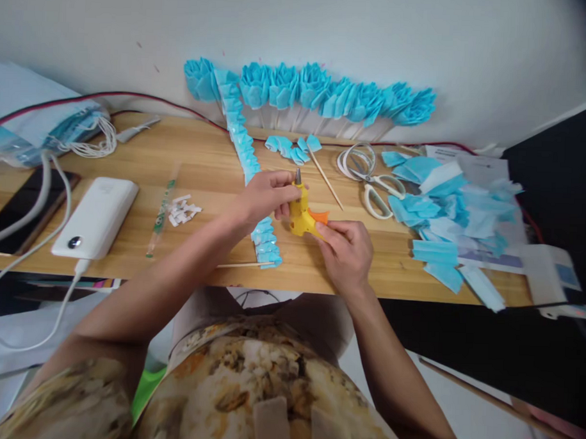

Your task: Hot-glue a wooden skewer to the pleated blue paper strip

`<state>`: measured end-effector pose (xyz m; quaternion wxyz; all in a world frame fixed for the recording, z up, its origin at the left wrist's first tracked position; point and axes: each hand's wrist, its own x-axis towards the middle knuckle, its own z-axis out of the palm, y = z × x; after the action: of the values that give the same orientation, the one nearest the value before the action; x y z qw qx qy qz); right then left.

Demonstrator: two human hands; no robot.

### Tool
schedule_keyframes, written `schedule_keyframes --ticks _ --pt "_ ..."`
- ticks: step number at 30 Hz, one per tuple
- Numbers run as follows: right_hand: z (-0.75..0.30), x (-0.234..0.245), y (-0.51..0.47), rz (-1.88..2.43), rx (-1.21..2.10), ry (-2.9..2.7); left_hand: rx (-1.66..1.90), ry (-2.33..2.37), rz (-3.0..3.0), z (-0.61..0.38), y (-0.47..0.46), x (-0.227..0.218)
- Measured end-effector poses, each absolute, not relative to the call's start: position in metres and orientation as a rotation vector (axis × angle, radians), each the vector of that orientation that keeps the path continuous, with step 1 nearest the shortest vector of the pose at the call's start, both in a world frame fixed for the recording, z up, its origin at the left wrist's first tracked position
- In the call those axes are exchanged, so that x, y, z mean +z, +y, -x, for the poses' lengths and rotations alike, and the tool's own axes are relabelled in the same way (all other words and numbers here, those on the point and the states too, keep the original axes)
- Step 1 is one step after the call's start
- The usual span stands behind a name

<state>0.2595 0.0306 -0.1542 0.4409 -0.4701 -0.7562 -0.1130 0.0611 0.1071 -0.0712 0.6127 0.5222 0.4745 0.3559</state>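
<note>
The table (189, 158) carries work that looks partly done. Along its back edge a row of blue paper flowers (326, 96) leans on the wall, about eight blooms as far as I can count where they overlap; these read as finished. Toward the right edge lies a heap of loose blue paper pieces (447, 206), too many and too overlapped to count, and judging by it a good share of material is not yet made up. One pleated blue strip (242, 147) runs from the back edge to the front edge, passing under the left hand.

Near the left edge sit one white power bank (96, 216) with its cable and one dark phone (24, 204). One pair of scissors (378, 187) lies between the middle and the heap.

The one yellow glue gun (300, 213) is held just above the table near the middle of the front edge. The left hand (267, 196) is curled around its upper body below the nozzle; the right hand (347, 250) pinches the handle by the orange trigger.

Two wooden skewers show: one (326, 176) behind the gun, one (243, 264) at the front edge. A few folded blue bits (293, 147) lie near the back edge, and a cluster of small white scraps (182, 210) sits right of the power bank.
</note>
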Motion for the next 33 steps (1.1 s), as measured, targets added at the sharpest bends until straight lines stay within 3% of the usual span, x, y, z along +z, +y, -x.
schedule_keyframes --ticks 16,33 --pt "-0.267 -0.152 0.034 1.178 0.120 -1.669 0.845 0.929 -1.110 -0.053 0.102 -0.086" --pt "-0.267 -0.154 0.034 1.108 0.025 -1.745 0.668 0.933 -1.240 -0.055 0.094 -0.090"
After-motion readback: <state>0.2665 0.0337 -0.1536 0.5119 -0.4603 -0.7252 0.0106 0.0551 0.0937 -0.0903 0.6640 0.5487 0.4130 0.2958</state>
